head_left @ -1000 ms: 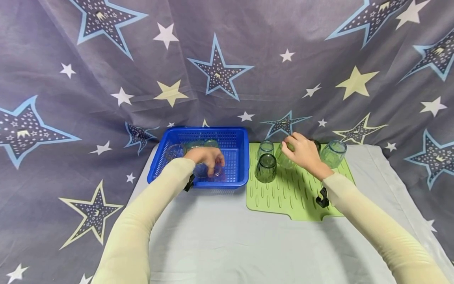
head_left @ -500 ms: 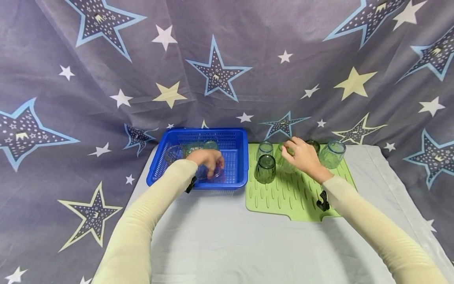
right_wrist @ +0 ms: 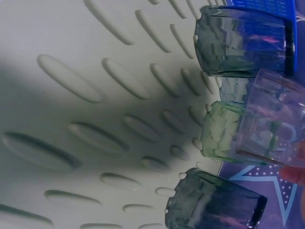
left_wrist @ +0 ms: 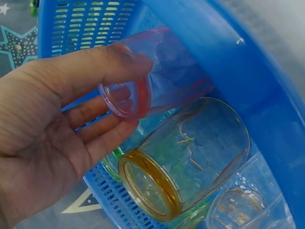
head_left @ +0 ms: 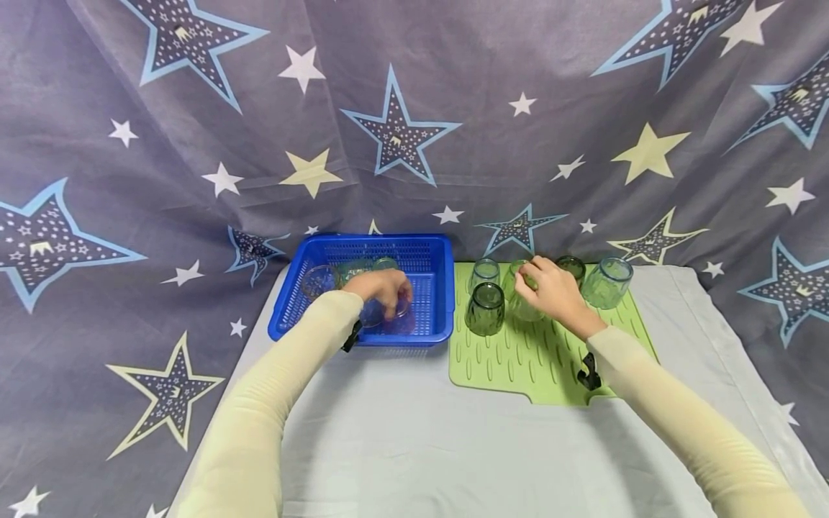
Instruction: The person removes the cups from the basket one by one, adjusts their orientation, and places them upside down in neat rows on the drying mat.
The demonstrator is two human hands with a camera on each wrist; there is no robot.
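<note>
My left hand reaches into the blue basket. In the left wrist view, its thumb and fingers pinch the base end of a pink glass, which lies tilted along the basket wall. Beside that lies a clear glass with an amber base. Over the green drying mat, my right hand holds a clear, pinkish glass near the back row; most of this hand is outside the right wrist view. Behind the pinkish glass, a pale green glass is partly hidden.
On the mat, a dark grey glass stands upside down before a bluish clear glass. Further right are another dark glass and a blue-rimmed glass. Several glasses lie in the basket's left part. A star-printed curtain hangs close behind.
My right hand has come down slightly toward the mat with its glass. The left hand has shifted a little to the right inside the basket, its grip much the same.
</note>
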